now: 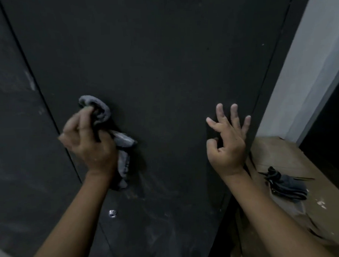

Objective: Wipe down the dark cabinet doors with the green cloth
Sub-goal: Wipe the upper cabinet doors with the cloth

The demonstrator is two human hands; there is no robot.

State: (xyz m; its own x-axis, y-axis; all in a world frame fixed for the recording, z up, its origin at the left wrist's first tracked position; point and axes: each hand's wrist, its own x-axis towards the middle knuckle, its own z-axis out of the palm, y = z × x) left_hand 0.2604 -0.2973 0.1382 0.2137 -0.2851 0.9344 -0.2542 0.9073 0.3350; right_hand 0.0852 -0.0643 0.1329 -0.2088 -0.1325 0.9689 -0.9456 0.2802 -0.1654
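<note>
left hand (88, 142) grips bunched cloth (115, 134) against door (162, 61) for wiping; right hand (227, 143) open, fingers splayed, bracing door edge.

Left hand (88, 142) fisted, right hand (226, 143) splayed

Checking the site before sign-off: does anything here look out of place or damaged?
A dark bundle with loose straps lies on the brown floor covering right of the cabinet door, amid white flecks. Pale smears mark the left door panel.
</note>
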